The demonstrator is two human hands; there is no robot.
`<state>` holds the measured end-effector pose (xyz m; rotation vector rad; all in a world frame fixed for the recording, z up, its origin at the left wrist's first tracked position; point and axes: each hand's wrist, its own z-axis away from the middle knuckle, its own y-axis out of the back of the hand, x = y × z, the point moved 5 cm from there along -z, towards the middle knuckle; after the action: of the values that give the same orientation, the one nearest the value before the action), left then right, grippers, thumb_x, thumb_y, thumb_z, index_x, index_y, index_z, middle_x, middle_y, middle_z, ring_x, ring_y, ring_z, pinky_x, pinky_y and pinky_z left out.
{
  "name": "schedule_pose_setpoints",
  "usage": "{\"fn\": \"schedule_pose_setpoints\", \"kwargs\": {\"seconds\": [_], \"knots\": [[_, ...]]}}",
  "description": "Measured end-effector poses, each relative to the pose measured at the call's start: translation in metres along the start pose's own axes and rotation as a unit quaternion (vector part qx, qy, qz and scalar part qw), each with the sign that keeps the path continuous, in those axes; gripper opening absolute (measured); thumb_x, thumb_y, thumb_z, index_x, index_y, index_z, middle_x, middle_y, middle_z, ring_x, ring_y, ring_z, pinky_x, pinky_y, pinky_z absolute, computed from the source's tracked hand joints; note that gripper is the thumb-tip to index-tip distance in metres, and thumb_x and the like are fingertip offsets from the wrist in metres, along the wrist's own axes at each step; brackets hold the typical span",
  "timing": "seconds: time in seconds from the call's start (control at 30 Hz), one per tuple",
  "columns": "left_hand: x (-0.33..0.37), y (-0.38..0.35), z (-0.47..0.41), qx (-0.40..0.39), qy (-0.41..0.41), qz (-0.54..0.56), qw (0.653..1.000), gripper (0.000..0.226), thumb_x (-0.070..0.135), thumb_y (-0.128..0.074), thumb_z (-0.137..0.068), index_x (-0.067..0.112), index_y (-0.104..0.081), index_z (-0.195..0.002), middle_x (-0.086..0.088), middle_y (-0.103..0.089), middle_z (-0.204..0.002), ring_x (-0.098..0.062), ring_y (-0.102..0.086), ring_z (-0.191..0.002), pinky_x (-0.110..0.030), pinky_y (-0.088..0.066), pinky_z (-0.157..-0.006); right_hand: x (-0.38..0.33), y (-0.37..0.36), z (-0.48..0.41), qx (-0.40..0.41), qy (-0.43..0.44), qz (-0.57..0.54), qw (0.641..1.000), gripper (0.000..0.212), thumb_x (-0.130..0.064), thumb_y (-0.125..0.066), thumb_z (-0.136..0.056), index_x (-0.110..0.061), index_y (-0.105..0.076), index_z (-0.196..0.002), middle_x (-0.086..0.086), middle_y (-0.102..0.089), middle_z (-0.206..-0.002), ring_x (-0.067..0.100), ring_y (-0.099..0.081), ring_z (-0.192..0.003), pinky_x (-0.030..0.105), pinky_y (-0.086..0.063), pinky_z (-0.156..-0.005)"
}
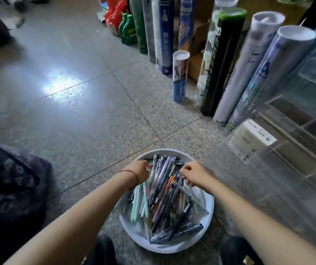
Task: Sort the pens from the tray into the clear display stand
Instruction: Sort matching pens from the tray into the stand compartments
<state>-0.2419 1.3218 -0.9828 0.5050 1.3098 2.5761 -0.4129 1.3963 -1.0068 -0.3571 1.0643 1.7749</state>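
On the speckled floor (76, 121), far left, lies a dark patterned bag (10, 188), well apart from the work. Next comes the left hand (139, 172), a red string (130, 171) at its wrist, its back to the camera at the left edge of the heap. Its fingers are tucked out of view, so I cannot tell whether they pinch anything.

Between the two hands sits the white round tray (172, 249), and all the pens (164, 192) are still in it, a loose criss-crossed pile, mostly pointing away from the person. The right hand (193, 174) curls its fingers down over the upper ends of a few pens on the pile's right side and seems to pinch them.

Pens like these should be light, stiff and smooth, apt to slide and tangle by their clips. Taking one or a few by the barrel near the top end looks safest.

Just right of the tray stands the clear display stand (287, 150), its compartments showing no pens. Behind it are upright tubes (249, 64).
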Motion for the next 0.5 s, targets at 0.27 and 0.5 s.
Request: {"fn": "schedule_pose_setpoints", "kwargs": {"seconds": [0.27,0.5], "knots": [[0.027,-0.032,-0.014,0.096,-0.112,0.038,0.988,0.050,0.006,-0.043,-0.087,0.018,-0.044,-0.135,-0.002,-0.043,-0.142,-0.022,-0.038,-0.130,-0.035,-0.031,-0.108,0.023,-0.013,-0.032,0.013,0.000,-0.007,1.000,0.033,0.007,-0.052,-0.081,-0.022,-0.058,-0.066,0.004,-0.062,-0.082,0.021,-0.058,-0.083,0.030,-0.047,-0.074],[0.046,-0.057,-0.013,0.137,-0.110,0.134,0.975,0.042,0.006,-0.047,-0.088,0.012,-0.049,-0.130,-0.004,-0.053,-0.131,-0.021,-0.046,-0.121,-0.029,-0.034,-0.104,0.062,-0.020,-0.015,-0.004,-0.025,-0.017,1.000,0.022,0.003,-0.059,-0.079,-0.018,-0.051,-0.077,-0.003,-0.051,-0.074,0.021,-0.054,-0.085,0.032,-0.046,-0.075]]}}
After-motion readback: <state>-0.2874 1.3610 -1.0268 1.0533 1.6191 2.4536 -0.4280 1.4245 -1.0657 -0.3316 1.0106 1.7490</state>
